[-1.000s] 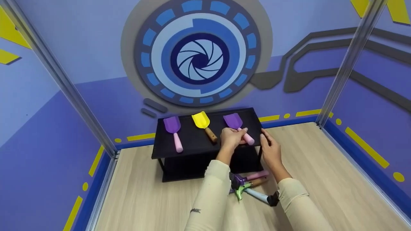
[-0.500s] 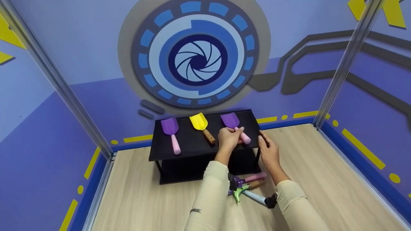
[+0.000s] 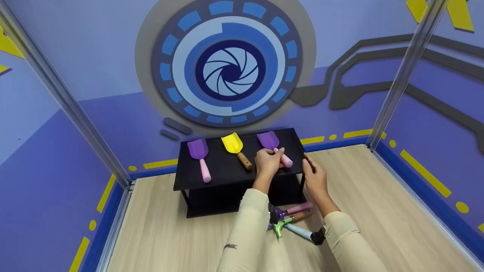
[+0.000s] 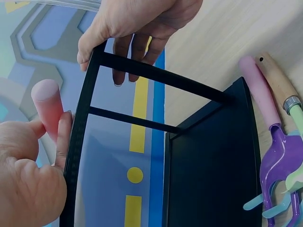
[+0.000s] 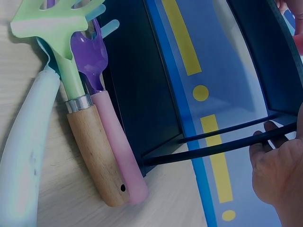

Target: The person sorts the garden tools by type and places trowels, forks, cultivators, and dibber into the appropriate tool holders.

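In the head view my left hand (image 3: 267, 163) holds the pink handle (image 3: 284, 158) of the right-hand purple toy shovel (image 3: 268, 139), which lies on the top board of a black two-tier rack (image 3: 223, 177). The left wrist view shows fingers at the handle, its round end (image 4: 46, 90) sticking up. My right hand (image 3: 316, 177) grips the rack's right end, thumb (image 4: 87, 49) on one side of the board and fingers on the other. A yellow shovel (image 3: 232, 142) with a wooden handle and another purple shovel (image 3: 197, 149) with a pink handle lie further left.
On the wooden floor (image 3: 159, 234) before the rack lie garden tools in a heap: a green rake (image 5: 52, 23) with a wooden handle, a purple-headed tool (image 5: 92, 54) with a pink handle, and one with a light blue handle (image 5: 28, 151). Patterned blue walls (image 3: 113, 121) enclose the space.
The head view has shifted slightly, moving the scene a little to the left. Both hands keep their places on the shovel handle and the rack.
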A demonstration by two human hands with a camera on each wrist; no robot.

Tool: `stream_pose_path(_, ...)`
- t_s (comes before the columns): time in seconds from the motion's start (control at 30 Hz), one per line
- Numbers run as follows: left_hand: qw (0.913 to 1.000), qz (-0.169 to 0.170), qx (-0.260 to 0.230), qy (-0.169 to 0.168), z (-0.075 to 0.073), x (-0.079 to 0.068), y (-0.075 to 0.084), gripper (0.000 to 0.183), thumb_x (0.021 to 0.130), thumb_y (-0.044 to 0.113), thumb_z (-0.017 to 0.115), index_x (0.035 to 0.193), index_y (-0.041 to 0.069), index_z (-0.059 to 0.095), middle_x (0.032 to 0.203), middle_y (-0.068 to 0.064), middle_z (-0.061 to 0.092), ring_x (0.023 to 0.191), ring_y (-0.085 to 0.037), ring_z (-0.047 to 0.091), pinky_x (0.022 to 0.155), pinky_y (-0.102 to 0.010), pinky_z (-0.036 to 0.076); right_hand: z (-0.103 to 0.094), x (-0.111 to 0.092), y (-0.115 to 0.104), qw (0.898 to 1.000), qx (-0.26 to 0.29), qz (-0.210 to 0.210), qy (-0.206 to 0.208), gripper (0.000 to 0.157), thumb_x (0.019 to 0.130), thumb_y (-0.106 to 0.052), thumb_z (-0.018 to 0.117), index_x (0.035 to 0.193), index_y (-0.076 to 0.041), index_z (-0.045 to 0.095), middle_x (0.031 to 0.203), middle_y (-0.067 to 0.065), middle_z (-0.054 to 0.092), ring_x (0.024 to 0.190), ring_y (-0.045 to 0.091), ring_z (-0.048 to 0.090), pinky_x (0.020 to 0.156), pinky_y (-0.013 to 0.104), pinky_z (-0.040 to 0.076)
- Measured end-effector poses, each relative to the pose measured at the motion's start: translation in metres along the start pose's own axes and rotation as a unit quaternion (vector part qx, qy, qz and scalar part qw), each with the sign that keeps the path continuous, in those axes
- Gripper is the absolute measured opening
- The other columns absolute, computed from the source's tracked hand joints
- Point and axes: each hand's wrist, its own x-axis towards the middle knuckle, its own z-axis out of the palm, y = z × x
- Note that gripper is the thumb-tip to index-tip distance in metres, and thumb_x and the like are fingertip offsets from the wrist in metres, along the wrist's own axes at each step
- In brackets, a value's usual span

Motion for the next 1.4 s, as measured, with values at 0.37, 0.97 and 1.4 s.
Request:
stream_pose_path(0.37, 0.9999, 0.011, 0.011, -0.001, -0.001, 0.004, 0.000, 0.032, 0.094, 0.032, 0.084, 0.099, 0.003, 0.072, 0.070, -0.005, 0.073, 0.043, -0.007, 0.062, 0.047, -0.023, 0.057, 0.000, -0.016, -0.037, 1.000, 0.007, 0.021, -0.019, 0.048, 0.114, -0.025, 0.051, 0.159, -0.009, 0.050, 0.168, 0.018, 0.045, 0.159, 0.036, 0.040, 0.132, 0.052, 0.034)
stream_pose_path(0.97, 0.9996, 0.022, 0.017, -0.003, 0.000, 0.005, 0.003, 0.024, 0.096, 0.021, 0.081, 0.103, 0.001, 0.069, 0.074, -0.008, 0.071, 0.041, -0.007, 0.059, 0.044, -0.022, 0.055, 0.003, 0.002, 0.001, 1.000, -0.005, -0.016, 0.004, 0.049, 0.113, -0.040, 0.052, 0.157, -0.018, 0.055, 0.167, 0.010, 0.049, 0.159, 0.029, 0.042, 0.133, 0.048, 0.035)
stream_pose_path(1.4, 0.9994, 0.010, 0.025, 0.021, 0.009, 0.008, 0.001, 0.026, 0.096, 0.021, 0.082, 0.102, 0.001, 0.067, 0.082, -0.013, 0.074, 0.038, -0.007, 0.057, 0.040, -0.023, 0.054, 0.000, -0.003, -0.007, 1.000, -0.005, 0.001, 0.003, 0.048, 0.114, -0.036, 0.052, 0.157, -0.015, 0.055, 0.166, 0.013, 0.049, 0.159, 0.031, 0.042, 0.133, 0.047, 0.035)
